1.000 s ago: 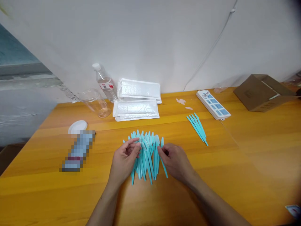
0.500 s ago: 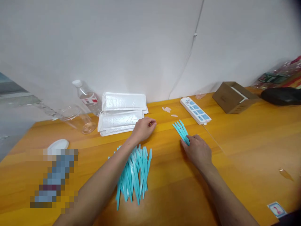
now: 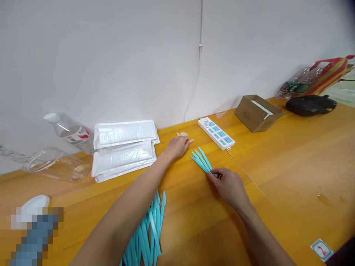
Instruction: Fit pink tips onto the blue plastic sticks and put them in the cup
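Note:
Several turquoise plastic knives [image 3: 201, 161] fan out from my right hand [image 3: 229, 184], pinched between thumb and fingers near their lower ends. My left hand [image 3: 177, 147] reaches forward over the table, its fingers bent and closed at a small pale flat piece [image 3: 190, 141] that pokes out at the fingertips. Just behind it lie more thin pale pieces [image 3: 182, 134], too small to identify. Below my left forearm is a loose pile of the same knives [image 3: 151, 229], partly hidden by the arm.
Silvery flat packs [image 3: 124, 155] are stacked left, beside a clear jar [image 3: 55, 164] and a bottle [image 3: 74, 135]. A white lid [image 3: 36, 203] lies nearer. A power strip [image 3: 216, 133], a cardboard box [image 3: 256, 112] and a black object [image 3: 310, 105] line the right back.
My left hand has moved forward to the pale pieces and closed at one. My right hand still holds the knives, now more spread. The view has shifted to the right.

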Available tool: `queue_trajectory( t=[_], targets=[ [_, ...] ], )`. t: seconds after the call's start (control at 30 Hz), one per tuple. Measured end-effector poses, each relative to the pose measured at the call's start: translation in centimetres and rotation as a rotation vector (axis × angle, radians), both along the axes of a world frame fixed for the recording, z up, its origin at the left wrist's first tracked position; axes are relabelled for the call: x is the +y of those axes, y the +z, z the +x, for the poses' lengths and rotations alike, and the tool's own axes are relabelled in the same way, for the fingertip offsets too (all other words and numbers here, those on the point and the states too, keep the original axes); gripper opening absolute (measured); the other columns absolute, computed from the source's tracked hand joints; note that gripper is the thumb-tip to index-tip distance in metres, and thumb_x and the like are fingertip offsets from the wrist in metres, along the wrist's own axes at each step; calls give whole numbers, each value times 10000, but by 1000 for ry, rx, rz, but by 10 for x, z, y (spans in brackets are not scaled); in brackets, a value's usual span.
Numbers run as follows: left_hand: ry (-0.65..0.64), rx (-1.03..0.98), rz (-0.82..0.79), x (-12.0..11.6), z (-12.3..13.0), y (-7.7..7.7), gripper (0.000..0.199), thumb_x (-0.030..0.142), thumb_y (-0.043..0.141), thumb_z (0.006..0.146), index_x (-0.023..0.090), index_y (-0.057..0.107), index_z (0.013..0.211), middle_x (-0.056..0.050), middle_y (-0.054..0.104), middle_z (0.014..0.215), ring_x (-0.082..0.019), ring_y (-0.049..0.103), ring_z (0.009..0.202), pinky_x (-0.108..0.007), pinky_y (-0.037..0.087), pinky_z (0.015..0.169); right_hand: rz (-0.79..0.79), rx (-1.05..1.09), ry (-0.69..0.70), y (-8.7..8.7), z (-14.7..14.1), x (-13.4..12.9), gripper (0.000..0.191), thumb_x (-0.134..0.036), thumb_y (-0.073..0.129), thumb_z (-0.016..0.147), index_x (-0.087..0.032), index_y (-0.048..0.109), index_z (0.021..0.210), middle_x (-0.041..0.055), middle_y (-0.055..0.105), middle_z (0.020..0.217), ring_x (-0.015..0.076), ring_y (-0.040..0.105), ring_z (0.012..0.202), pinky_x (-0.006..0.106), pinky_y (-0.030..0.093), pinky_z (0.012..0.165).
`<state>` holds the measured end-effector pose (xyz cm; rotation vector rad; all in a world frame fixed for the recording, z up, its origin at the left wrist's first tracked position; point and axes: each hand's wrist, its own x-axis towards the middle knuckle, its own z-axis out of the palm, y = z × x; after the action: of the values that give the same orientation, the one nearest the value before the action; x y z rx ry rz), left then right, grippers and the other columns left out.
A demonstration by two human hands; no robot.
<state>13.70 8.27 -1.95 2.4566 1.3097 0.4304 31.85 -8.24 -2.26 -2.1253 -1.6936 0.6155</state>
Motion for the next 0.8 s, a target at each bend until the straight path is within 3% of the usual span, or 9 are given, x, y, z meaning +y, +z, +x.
queue_trajectory(
  t=[0.1,0.17,0.27,0.37,0.43,0.53,0.6,0.8],
  targets=[
    [19,-69,-30,-41,-34,14,404,394,399,998,172,730,1060,-59,751,917,-198,664,806,-274,470,746,5,-101,-3,0,-3,-2,300,-390,522,911,-224,771,916,74,761,899,238,682,785,303,408,642],
    [44,-230,-100,-79,-63,19,390,436,446,977,210,745,1088,-34,767,1002,-202,684,844,-264,483,751,22,-186,-10,0,-6,-4,292,-368,520,916,-221,772,922,87,765,932,259,689,829,316,417,659],
    [183,-412,-217,-139,-108,20,343,438,530,937,253,748,1124,-31,762,1086,-223,696,931,-298,513,826,149,-248,16,-1,-12,-9,345,-336,460,956,-185,770,954,118,755,1005,281,681,935,341,447,753],
    [379,-572,-367,-191,-144,14,347,450,605,894,242,747,1132,-57,763,1076,-226,696,922,-330,542,834,341,-98,45,1,-20,-17,360,-349,454,966,-154,754,997,137,738,1065,272,664,998,353,448,874],
    [516,-701,-446,-217,-161,9,374,465,643,867,207,750,1116,-82,767,1022,-210,694,853,-323,560,781,316,158,74,2,-31,-23,362,-419,499,947,-155,739,1011,113,740,950,237,672,868,334,471,820],
    [650,-874,-491,-241,-178,5,411,470,678,845,169,736,1118,-93,759,948,-176,675,777,-293,560,722,33,590,186,3,-57,-31,430,-538,534,916,-152,692,1023,15,615,673,157,558,608,275,441,608],
    [694,-954,-478,-248,-187,5,422,462,693,836,160,723,1130,-86,751,917,-160,663,763,-280,555,720,-130,766,267,4,-77,-35,465,-582,529,908,-154,662,1030,-37,495,607,117,446,545,242,361,526],
    [759,-1018,-435,-250,-199,2,457,482,719,803,151,732,1116,-78,742,885,-162,658,759,-308,557,766,-333,784,465,14,-113,-35,534,-634,526,886,-161,697,1068,-73,360,573,79,246,495,231,206,468]
  ],
)
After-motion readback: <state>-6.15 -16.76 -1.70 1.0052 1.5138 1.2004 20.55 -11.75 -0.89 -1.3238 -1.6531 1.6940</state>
